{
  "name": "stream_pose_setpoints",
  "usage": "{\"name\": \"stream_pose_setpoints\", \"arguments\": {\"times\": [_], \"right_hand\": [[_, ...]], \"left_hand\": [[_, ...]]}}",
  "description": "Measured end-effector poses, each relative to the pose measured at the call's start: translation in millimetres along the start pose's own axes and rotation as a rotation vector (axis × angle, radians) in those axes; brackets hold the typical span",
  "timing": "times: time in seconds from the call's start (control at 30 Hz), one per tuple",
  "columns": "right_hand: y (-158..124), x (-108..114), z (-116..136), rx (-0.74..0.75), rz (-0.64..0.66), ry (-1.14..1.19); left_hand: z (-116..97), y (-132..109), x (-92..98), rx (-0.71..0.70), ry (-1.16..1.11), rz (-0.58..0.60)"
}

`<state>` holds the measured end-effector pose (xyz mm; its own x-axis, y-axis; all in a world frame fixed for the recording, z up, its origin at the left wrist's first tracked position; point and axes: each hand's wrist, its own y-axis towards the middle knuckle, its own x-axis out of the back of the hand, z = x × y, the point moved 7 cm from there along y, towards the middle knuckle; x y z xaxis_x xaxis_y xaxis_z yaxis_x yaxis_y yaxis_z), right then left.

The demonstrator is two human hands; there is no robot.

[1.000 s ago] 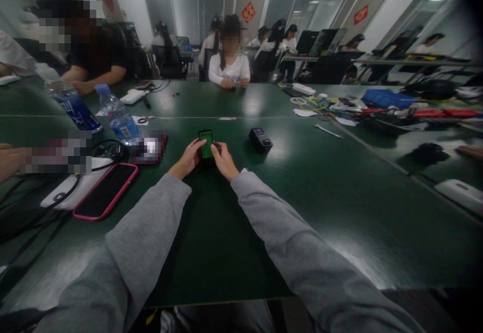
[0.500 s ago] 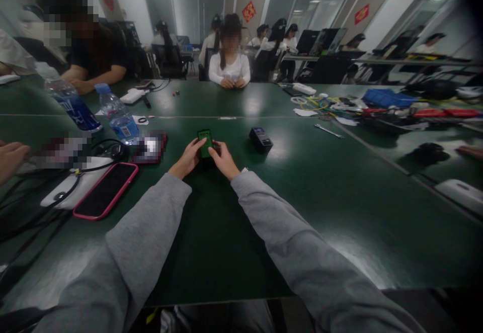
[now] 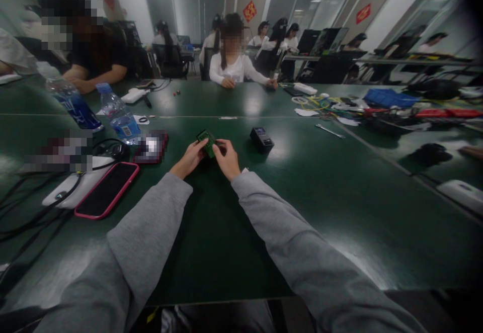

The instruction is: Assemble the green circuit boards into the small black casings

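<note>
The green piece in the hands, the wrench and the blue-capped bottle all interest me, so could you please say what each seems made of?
Green piece: perhaps circuit board or plastic, from its colour and fine markings; finish unclear.
Wrench: likely bare, shiny steel, given its silvery gleam.
Blue-capped bottle: apparently clear, glossy plastic, being see-through.

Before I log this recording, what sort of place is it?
Likely a shared workroom or workshop: several people sit along a green table that holds tangled cables and a wrench.
</note>
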<state>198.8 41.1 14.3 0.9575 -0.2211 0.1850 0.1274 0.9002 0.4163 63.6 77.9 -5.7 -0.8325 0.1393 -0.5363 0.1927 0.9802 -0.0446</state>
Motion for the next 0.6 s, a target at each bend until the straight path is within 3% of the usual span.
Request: {"name": "stream_pose_setpoints", "arguments": {"times": [0.4, 0.6], "right_hand": [[-0.5, 3.0, -0.3, -0.010, -0.015, 0.019], [-4.9, 14.2, 30.9, 0.217, -0.131, -0.314]], "left_hand": [[-0.4, -1.8, -2.5, 0.009, 0.004, 0.004], [0.3, -2.6, -4.0, 0.015, 0.036, 0.042]]}}
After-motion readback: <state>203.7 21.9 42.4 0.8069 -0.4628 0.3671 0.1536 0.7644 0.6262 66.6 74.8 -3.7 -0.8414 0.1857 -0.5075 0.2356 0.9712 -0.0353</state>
